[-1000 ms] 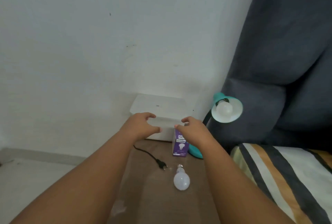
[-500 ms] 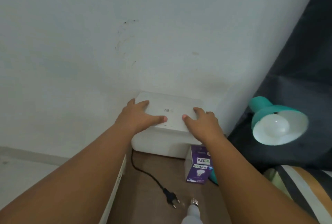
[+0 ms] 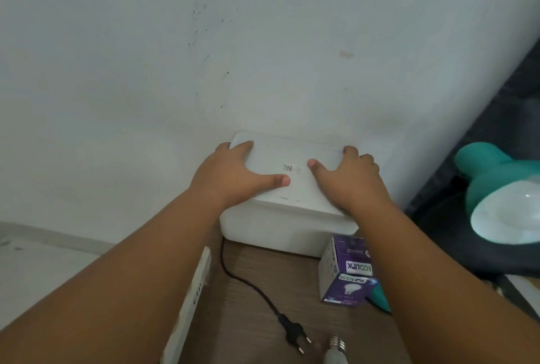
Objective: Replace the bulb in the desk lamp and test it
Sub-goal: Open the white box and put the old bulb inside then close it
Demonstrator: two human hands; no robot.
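Two hands on one white lidded box (image 3: 287,219) at the back of the brown desk (image 3: 251,299), against the pale wall (image 3: 175,56). Left hand (image 3: 230,178) flat on the lid's left part, fingers spread, thumb stretched toward the centre; grip apart, pressing rather than clasping. Right hand (image 3: 347,179) flat on the lid's right part, fingers curled over the far right edge, thumb pointing left; grip likewise apart, closed on nothing. Between the two thumbs, a small printed label (image 3: 288,168) with tiny square codes, too small to read.

One purple bulb carton (image 3: 346,276) just in front of the box's right corner, partly hidden by the right forearm; "ECOLINK" readable twice, once upside down on the top face and once on the front face above a picture of a bulb. One loose bulb (image 3: 336,352) lying at the bottom edge, only its metal screw base and a bit of white body in view. One black two-pin plug (image 3: 295,334) just left of that bulb, unplugged, its black cord (image 3: 242,279) running back toward the box's left corner.

One teal desk lamp (image 3: 496,188) at the right, shade tilted toward the camera, a second white bulb (image 3: 523,211) seated inside it, unlit. Teal lamp base (image 3: 380,296) peeking out beside the carton, behind the right arm. Dark blue fabric (image 3: 482,144) behind the lamp. White panel (image 3: 193,299) along the desk's left edge, its markings illegible.
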